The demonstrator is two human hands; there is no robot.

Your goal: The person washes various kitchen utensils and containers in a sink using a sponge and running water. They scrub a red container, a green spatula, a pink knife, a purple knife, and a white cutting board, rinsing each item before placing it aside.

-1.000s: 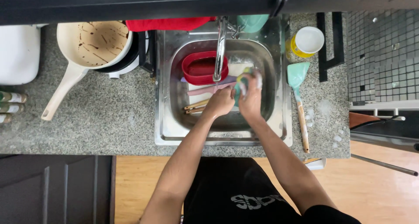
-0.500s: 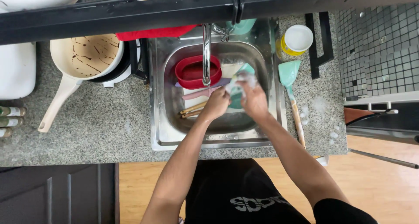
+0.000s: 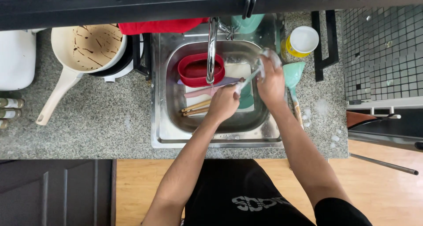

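Frankly, what my right hand (image 3: 271,83) grips is a soapy blur — a sponge (image 3: 269,58), I think — over the right edge of the sink (image 3: 163,120). My left hand (image 3: 224,103) is closed around a thin utensil (image 3: 247,79) slanting up to it; its tip is hidden.

view: head, the only one | position: above the steel sink (image 3: 164,133), looking almost straight down | facing: the faucet (image 3: 212,50) side lies at the frame's top | range: middling (sink central, granite counter (image 3: 101,120) either side, wooden floor below)
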